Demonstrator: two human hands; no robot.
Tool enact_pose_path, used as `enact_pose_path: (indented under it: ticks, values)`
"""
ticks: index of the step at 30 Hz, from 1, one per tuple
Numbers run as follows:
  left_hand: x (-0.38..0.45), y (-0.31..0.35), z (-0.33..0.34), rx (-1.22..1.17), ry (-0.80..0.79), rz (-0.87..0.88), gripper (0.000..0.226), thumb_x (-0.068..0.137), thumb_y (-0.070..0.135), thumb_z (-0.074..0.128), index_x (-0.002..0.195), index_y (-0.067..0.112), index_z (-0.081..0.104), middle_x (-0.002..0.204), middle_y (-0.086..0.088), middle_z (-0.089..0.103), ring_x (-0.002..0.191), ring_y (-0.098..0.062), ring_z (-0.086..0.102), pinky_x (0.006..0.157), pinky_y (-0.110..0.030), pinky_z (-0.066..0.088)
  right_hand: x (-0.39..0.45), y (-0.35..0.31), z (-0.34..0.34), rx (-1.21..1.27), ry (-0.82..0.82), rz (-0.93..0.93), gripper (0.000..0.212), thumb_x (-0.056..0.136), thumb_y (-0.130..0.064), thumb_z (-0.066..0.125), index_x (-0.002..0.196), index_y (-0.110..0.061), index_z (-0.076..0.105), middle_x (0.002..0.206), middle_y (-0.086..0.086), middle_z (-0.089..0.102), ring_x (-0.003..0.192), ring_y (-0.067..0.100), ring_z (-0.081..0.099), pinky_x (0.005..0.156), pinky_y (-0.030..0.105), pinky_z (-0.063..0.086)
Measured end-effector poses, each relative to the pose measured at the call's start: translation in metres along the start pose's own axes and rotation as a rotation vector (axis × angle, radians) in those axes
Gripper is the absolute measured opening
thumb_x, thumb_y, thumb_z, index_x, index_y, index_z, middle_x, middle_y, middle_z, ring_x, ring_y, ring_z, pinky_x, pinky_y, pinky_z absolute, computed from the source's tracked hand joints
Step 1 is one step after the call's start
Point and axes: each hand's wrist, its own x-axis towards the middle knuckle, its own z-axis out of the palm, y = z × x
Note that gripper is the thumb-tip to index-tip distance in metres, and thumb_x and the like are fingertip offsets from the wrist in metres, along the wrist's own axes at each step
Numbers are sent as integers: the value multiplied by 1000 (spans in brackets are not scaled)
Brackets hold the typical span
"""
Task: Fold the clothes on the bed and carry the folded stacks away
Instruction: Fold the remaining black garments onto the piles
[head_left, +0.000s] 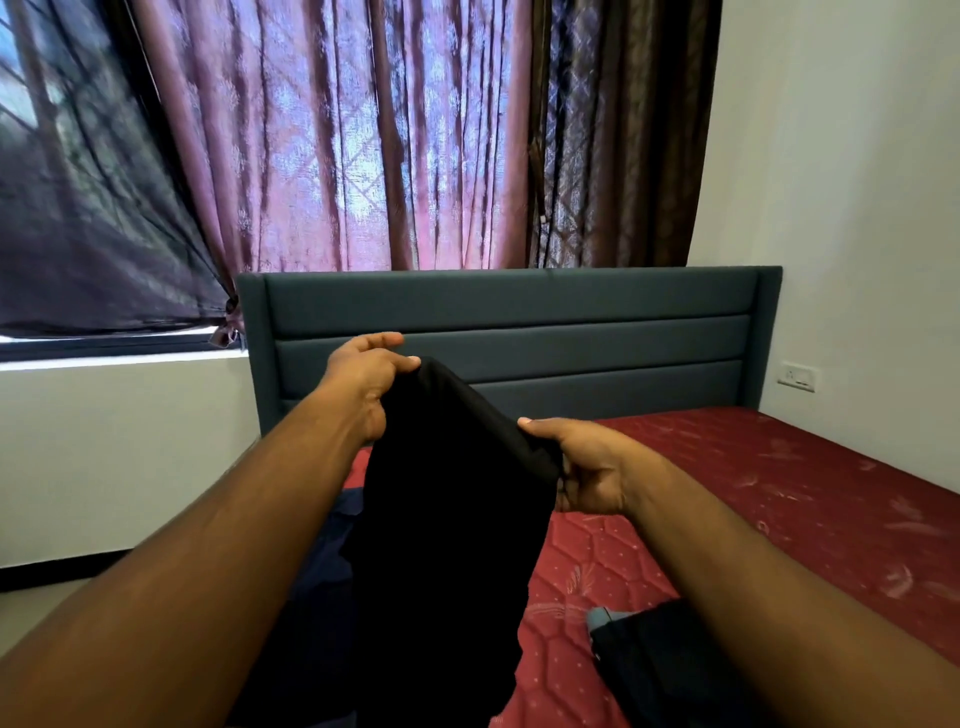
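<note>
Both hands are pinching the top edge of the black garment (447, 519), left hand (363, 384) higher than right hand (587, 473), so it's hanging crooked over the bed (779, 493). Thin grips, could be slipping or folding lopsided.

Black garment (447, 519) lower end cut off by bottom edge, dark folded clothing (660, 670) partly behind right forearm
</note>
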Motion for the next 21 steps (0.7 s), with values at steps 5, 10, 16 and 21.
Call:
enact_pose_path:
  ticks: [5,10,16,21]
  values:
    - [-6,-3,12,104,4,26,47,82,-16,55,94,30,60,114,-20,64,97,-33,63,88,-50,55,6,22,8,240,-11,-35,39,98,-47,45,82,-17,63,74,2,66,64,17,59,69,33,48]
    - [-10,-3,15,60,-54,-4,56,85,-17,46,109,32,61,109,-17,62,87,-29,63,70,-39,57,17,97,34,989,248,-119,35,93,-42,50,85,-10,63,60,5,65,46,18,55,47,24,43]
    - [-26,0,13,-22,-214,-45,65,88,-16,39,128,32,55,99,-17,63,65,-23,63,52,-29,56,-2,92,55,668,-192,-39,37,95,-27,51,72,-6,72,65,12,69,51,21,66,46,28,54]
    - [-23,8,5,5,-237,-62,63,88,-14,38,131,28,56,106,-15,62,61,-21,63,49,-26,55,18,65,22,680,-50,-204,33,53,-27,91,50,-18,59,47,-2,48,34,9,48,37,17,42]
